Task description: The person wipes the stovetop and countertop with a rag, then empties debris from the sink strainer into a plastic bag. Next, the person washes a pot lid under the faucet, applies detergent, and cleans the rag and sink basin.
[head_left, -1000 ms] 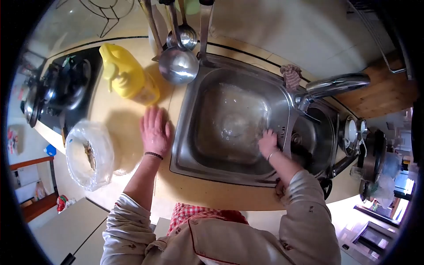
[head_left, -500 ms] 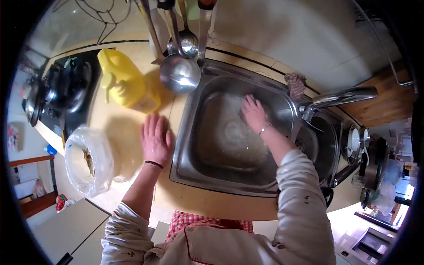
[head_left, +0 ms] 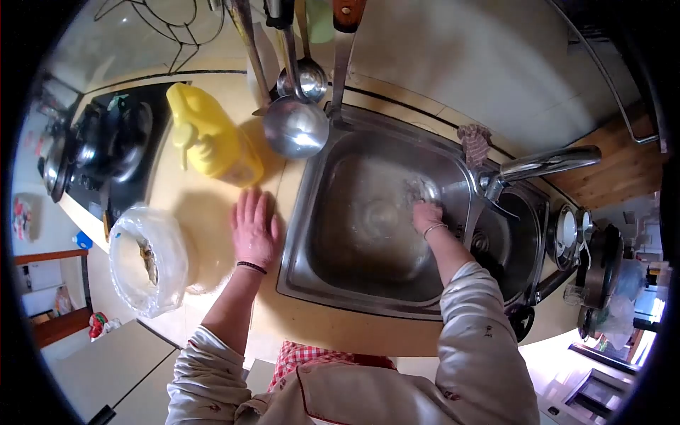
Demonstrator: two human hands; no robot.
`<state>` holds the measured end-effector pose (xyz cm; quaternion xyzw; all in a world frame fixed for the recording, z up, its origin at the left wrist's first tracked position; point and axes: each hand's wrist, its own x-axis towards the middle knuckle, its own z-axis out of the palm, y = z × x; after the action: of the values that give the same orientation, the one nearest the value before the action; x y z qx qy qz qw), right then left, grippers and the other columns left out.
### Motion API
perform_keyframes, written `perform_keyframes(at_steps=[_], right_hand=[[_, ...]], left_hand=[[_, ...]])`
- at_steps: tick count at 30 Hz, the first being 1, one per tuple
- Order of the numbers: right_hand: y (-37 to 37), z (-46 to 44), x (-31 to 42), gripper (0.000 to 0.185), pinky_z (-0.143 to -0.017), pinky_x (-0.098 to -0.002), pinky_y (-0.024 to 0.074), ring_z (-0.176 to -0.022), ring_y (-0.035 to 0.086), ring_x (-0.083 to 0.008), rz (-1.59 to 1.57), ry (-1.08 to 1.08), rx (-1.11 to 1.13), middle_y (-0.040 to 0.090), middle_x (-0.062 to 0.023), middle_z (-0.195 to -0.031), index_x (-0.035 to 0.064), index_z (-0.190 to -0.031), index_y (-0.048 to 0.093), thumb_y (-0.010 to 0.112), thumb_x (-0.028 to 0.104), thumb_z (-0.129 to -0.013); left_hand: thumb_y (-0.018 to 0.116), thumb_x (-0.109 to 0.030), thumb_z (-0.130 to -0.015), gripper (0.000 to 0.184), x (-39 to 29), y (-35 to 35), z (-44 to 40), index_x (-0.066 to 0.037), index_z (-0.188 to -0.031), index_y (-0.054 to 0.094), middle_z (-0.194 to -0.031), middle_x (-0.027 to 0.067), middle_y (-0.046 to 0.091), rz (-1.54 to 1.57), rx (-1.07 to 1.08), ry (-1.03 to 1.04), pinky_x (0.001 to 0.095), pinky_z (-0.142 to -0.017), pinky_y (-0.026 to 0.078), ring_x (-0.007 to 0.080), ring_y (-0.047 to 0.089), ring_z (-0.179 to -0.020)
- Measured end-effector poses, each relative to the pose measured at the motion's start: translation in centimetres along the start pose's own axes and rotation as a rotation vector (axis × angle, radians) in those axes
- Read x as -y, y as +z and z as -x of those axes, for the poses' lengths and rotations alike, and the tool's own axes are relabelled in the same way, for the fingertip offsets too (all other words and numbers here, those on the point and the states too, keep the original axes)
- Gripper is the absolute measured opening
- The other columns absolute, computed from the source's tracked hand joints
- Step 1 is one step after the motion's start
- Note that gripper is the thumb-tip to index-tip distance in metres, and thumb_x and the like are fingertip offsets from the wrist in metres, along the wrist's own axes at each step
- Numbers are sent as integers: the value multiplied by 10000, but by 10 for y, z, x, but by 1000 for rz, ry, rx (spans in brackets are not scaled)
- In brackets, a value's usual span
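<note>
My left hand (head_left: 255, 228) lies flat on the counter (head_left: 205, 244), fingers stretched out and holding nothing. Just beyond its fingertips stands a yellow pump bottle (head_left: 212, 142). My right hand (head_left: 428, 214) is low in the steel sink (head_left: 296, 273), near the basin's right wall. Cloudy water (head_left: 368, 248) covers the bottom of the basin. Splashing and blur around the right fingers hide them, so I cannot make out whether they hold anything.
A ladle (head_left: 297, 131) and other utensils hang over the sink's far left corner. The faucet (head_left: 545, 163) and a checked cloth (head_left: 474, 144) are at the right. Left of my left hand sits a bin with a clear plastic liner (head_left: 166, 283).
My right hand has moved right and down within the basin, and its fingers, spread before, are now hidden in splashing water. My left hand stays on the counter. The view has shifted slightly.
</note>
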<state>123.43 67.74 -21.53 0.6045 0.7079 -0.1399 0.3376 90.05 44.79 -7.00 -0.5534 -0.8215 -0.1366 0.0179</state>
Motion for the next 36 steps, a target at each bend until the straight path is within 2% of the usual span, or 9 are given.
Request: perform_keyframes(at_steps=[3,5,9,15,18,20,22,23,36], right_hand=[[-4,-5,2,338,-985,-417,323,-1189,426,-298,142,-185,-257,480,-136,-1250,8,-1122,538,385,146,-853],[-8,-16,12,358,-1005,-417,307,-1169,445,-308,166,-365,-860,482,-138,-1242,34,-1158,516,422,146,-831],[3,-22,24,401,-1001,-411,307,-1174,436,-307,-177,-428,-692,484,-151,-1230,71,-1196,477,462,101,-796],[-16,25,12,625,-998,-406,311,-1255,337,-302,23,-301,-146,394,-159,-1313,49,-1226,442,664,164,-654],[-7,9,7,716,-1020,-413,282,-1317,235,-310,83,-430,-596,257,-185,-1405,53,-1290,375,677,157,-649],[-24,13,16,661,-1048,-439,215,-1355,137,-328,12,-353,-360,157,-188,-1457,36,-1344,313,581,196,-762],[-4,10,19,668,-1049,-436,215,-1353,144,-329,39,-355,-390,175,-191,-1450,11,-1337,309,587,162,-749],[1,8,21,779,-1043,-397,250,-1342,179,-305,28,-350,-425,185,-174,-1439,7,-1308,321,684,132,-631],[-29,14,14,689,-1002,-381,297,-1255,305,-274,-14,-355,-237,297,-88,-1361,61,-1259,403,668,161,-632]], left_hand=[[491,-252,-825,487,-1,-1,-1,-72,-1273,426,-1365,145,368,3,7,-7,452,-1067,185,314,290,-1293],[477,-243,-830,476,-3,-3,-1,-56,-1265,429,-1359,160,371,4,16,0,456,-1065,187,321,292,-1290],[457,-231,-837,465,-4,-4,-1,-37,-1259,429,-1353,178,373,22,-1,23,459,-1063,191,330,296,-1286],[498,-229,-821,468,-6,-3,-1,-63,-1254,439,-1350,158,382,10,-20,15,474,-1041,212,333,305,-1279],[498,-230,-824,468,-5,-2,-1,-68,-1259,434,-1352,151,381,-4,-4,2,474,-1046,206,331,301,-1282],[495,-229,-825,475,-4,-2,-1,-73,-1268,423,-1355,151,377,4,-4,10,475,-1050,200,329,299,-1284],[494,-229,-825,477,-4,-1,0,-75,-1271,420,-1355,151,376,5,7,16,475,-1051,199,329,298,-1285],[494,-229,-825,480,-4,-1,-2,-77,-1274,416,-1355,152,375,7,-11,18,475,-1053,198,330,297,-1285],[486,-246,-822,473,-4,-2,-2,-69,-1257,436,-1349,161,382,7,-8,12,466,-1061,194,333,292,-1289]])
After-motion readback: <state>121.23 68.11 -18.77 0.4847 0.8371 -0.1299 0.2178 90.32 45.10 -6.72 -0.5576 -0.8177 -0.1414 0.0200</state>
